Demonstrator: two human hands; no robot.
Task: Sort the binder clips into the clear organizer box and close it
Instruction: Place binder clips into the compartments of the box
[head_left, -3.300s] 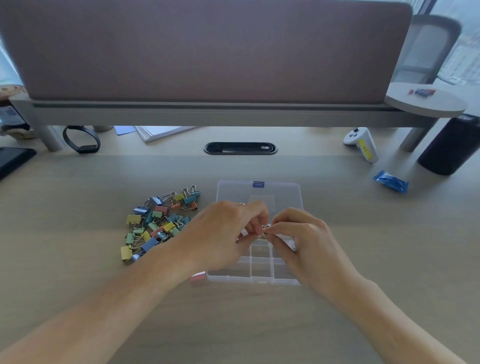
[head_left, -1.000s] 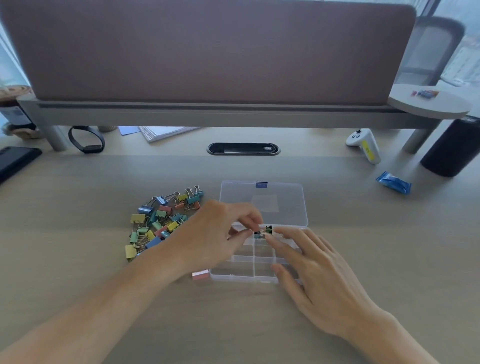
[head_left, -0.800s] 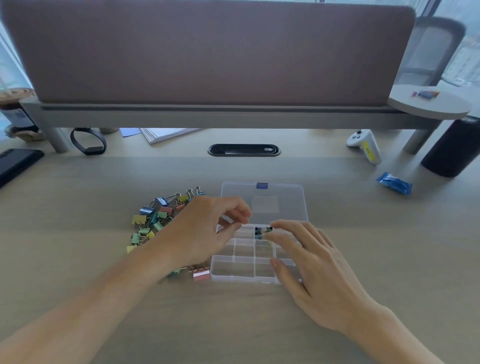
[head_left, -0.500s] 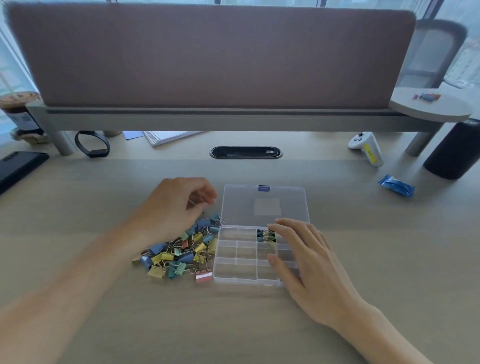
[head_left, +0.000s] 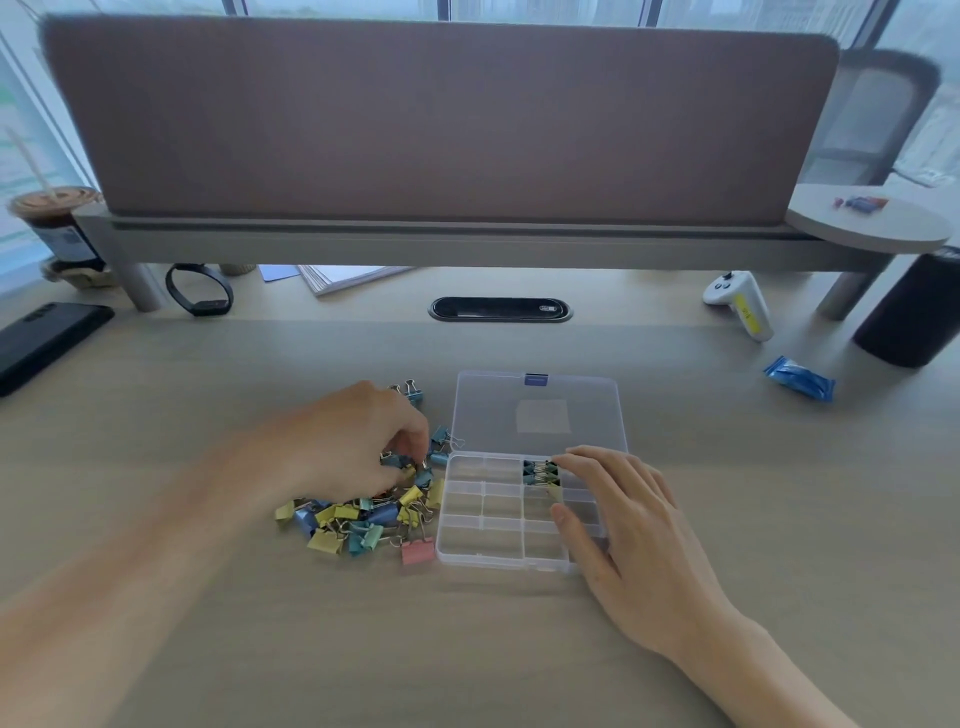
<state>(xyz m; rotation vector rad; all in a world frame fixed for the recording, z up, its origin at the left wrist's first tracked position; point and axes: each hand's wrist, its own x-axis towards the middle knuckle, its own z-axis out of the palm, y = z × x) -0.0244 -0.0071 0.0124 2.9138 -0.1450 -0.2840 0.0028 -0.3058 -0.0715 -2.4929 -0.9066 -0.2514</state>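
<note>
- Left hand (head_left: 363, 441): palm down over the loose binder clips (head_left: 363, 519), fingers curled into the far-right part of the heap. The hand is motion-blurred, so I cannot tell whether a clip is pinched between the fingertips.
- Loose binder clips: yellow, teal and blue, heaped on the desk (head_left: 727, 493) directly under the left hand and spilling out toward the person from it.
- Pink clip (head_left: 418, 552): on the near side of the left fingertips, apart from the heap's centre and just beside the near-left corner of the organizer box.
- Right hand (head_left: 639, 530): flat, fingers straight and spread, holding nothing. It rests on the right-hand part of the clear organizer box (head_left: 488, 558), with the thumb lying over the middle compartments.
- Sorted clips (head_left: 540, 470): a small teal cluster in a far-row compartment, touching or just beside the right index fingertip, on its left.
- Lid (head_left: 535, 410): open, lying flat beyond the right fingertips, with its blue latch (head_left: 535, 380) at the far edge.
- Beyond and to the right of the right hand: blue wrapper (head_left: 800, 378) and white controller (head_left: 737, 306), well apart.
- Beyond and to the left of the left hand: black phone (head_left: 47, 338) and black wristband (head_left: 200, 291), well apart.
</note>
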